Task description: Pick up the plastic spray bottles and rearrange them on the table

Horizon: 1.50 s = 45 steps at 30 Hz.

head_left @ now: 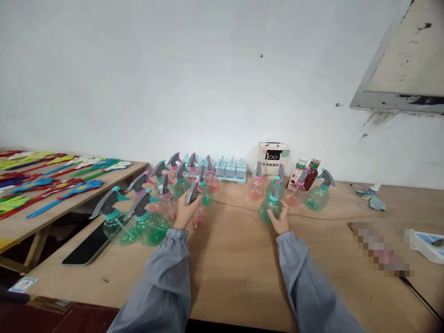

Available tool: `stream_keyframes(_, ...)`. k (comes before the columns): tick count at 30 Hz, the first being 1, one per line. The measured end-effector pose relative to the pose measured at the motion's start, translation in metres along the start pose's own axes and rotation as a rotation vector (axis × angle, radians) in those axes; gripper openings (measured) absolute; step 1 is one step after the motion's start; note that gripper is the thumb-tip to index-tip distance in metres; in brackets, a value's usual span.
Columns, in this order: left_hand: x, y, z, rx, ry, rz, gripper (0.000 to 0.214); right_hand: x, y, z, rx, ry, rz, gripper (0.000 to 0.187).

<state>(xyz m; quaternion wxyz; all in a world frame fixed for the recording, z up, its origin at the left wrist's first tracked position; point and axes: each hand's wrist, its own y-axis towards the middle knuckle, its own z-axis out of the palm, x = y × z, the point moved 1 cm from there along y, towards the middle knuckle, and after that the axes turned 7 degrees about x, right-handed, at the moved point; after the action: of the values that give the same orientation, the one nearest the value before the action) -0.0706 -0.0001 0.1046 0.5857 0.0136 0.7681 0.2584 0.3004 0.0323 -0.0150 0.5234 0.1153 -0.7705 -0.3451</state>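
Observation:
My left hand (185, 209) is wrapped round a pink spray bottle (198, 217) with a grey trigger head, at the right edge of a cluster of several green and pink spray bottles (149, 208). My right hand (280, 221) grips the base of a green spray bottle (268, 208) that stands upright. Behind it stand more bottles, pink ones (255, 185) and a green one (319, 193). Both arms wear grey sleeves.
The wooden table (236, 259) also carries a black phone (88, 247) at the left, a blue ice-lolly mould (231, 170), a white box (272, 159), two small bottles (305, 173) and a cable at the right. A second table (52, 203) on the left holds colourful hand-shaped clappers.

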Motion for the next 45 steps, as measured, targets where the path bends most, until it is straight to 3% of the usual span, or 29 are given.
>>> stream_keyframes(11,0.016,0.006,0.013,-0.151,0.111,0.099,0.025,-0.003,-0.002,0.001,-0.007,-0.030,0.015,0.071)
stream_keyframes(13,0.015,0.002,0.011,-0.214,0.104,0.192,0.037,-0.002,-0.001,0.000,-0.015,-0.049,0.006,0.073)
stream_keyframes(17,0.005,-0.022,0.006,-0.465,0.162,0.479,0.058,0.008,-0.003,-0.001,0.016,-0.089,-0.046,0.075)
stream_keyframes(18,0.001,-0.030,0.007,-0.452,0.169,0.549,0.059,0.012,-0.005,0.000,0.037,-0.101,-0.061,0.075)
stream_keyframes(19,-0.005,-0.038,0.011,-0.377,0.165,0.600,0.057,0.017,-0.008,0.001,0.064,-0.113,-0.076,0.074)
stream_keyframes(21,-0.022,-0.052,0.026,-0.060,0.146,0.607,0.052,0.028,-0.017,0.007,0.133,-0.126,-0.111,0.073)
stream_keyframes(24,-0.051,-0.071,0.061,0.468,0.082,0.442,0.066,0.049,-0.036,0.021,0.222,-0.122,-0.166,0.072)
stream_keyframes(27,-0.070,-0.083,0.095,0.711,-0.077,0.261,0.092,0.069,-0.058,0.037,0.247,-0.133,-0.212,0.070)
stream_keyframes(31,-0.068,-0.088,0.115,0.776,-0.195,0.150,0.065,0.086,-0.084,0.049,0.231,-0.178,-0.215,0.076)
stream_keyframes(34,-0.057,-0.083,0.111,0.803,-0.265,0.148,0.048,0.089,-0.096,0.046,0.280,-0.188,-0.185,0.085)
stream_keyframes(37,-0.049,-0.072,0.098,0.843,-0.388,0.097,0.041,0.087,-0.089,0.041,0.358,-0.069,-0.183,0.071)
stream_keyframes(41,-0.044,-0.062,0.078,0.885,-0.620,-0.052,0.032,0.074,-0.032,0.042,0.169,-0.026,-0.020,0.045)
stream_keyframes(45,-0.041,-0.062,0.070,0.973,-0.731,-0.224,0.030,0.053,0.044,0.057,0.018,-0.094,0.011,0.062)
